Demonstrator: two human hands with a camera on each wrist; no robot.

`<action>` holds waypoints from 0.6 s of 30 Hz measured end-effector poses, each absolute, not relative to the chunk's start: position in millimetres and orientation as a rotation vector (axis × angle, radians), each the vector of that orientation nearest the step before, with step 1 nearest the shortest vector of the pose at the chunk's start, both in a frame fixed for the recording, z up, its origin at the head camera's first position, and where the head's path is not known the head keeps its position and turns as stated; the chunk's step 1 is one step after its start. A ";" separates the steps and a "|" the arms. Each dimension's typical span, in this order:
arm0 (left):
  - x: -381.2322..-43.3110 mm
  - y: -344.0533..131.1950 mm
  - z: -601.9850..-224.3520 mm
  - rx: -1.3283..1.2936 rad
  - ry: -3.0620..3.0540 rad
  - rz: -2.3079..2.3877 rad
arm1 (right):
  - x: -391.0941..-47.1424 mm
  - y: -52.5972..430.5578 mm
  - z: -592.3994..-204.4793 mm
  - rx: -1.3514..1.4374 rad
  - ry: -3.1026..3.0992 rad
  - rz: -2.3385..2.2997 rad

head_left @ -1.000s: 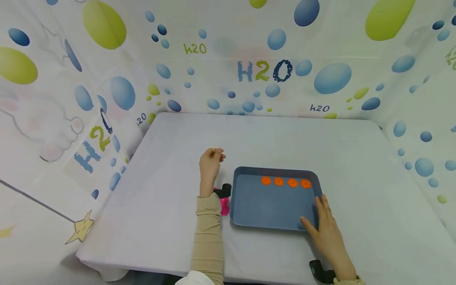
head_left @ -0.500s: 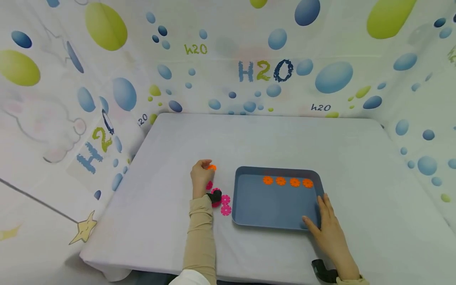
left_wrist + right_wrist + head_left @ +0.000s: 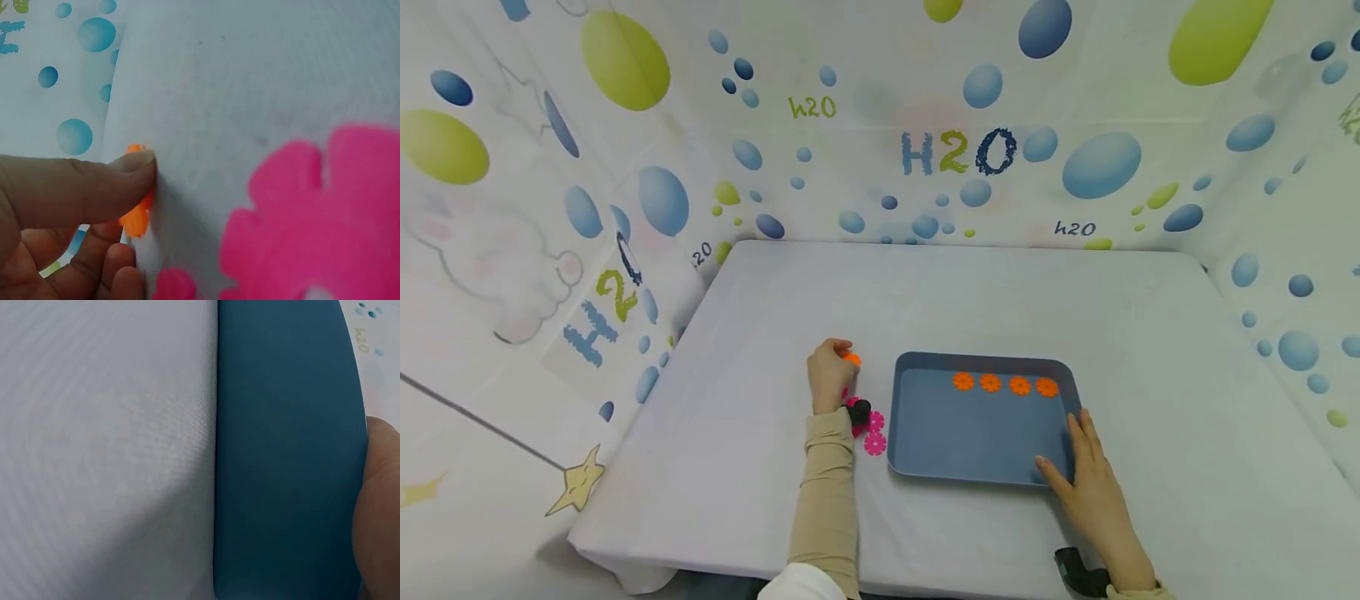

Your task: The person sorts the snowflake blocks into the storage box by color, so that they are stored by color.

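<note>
My left hand (image 3: 829, 377) is left of the tray and pinches an orange flower-shaped disc (image 3: 853, 359). In the left wrist view the thumb covers the middle of that orange disc (image 3: 135, 223), close above the cloth. Pink flower-shaped discs (image 3: 875, 443) lie beside the wrist, partly hidden by it; one pink disc (image 3: 325, 225) looms large in the left wrist view. Several orange discs (image 3: 990, 382) form a row along the far side of the blue-grey tray (image 3: 970, 446). With extended fingers, my right hand (image 3: 1097, 492) rests against the tray's right near corner.
A white cloth (image 3: 737, 467) covers the table. Behind and at the sides hang white sheets (image 3: 880, 75) printed with blue and green bubbles. Black wrist cameras sit by both wrists; the right one (image 3: 1078, 573) is near the table's front edge.
My left hand has come back toward me and down to the pink discs, and an orange disc now shows in its fingers. The right hand stays at the tray.
</note>
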State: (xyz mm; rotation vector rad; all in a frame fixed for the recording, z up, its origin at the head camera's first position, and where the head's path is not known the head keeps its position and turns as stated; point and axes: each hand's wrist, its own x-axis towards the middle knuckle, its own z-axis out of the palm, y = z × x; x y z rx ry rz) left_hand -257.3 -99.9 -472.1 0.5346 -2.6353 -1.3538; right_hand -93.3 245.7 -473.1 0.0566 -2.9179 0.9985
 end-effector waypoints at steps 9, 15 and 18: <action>-251.8 -97.3 -470.1 0.512 -2.557 -1.580 | -94.5 245.8 -475.1 0.051 -2.923 1.018; -252.3 -85.0 -453.5 0.486 -2.300 -1.971 | -94.2 245.8 -475.4 0.041 -2.924 1.018; -253.7 -75.0 -441.2 0.461 -2.274 -2.053 | -94.0 245.9 -474.9 0.041 -2.922 1.022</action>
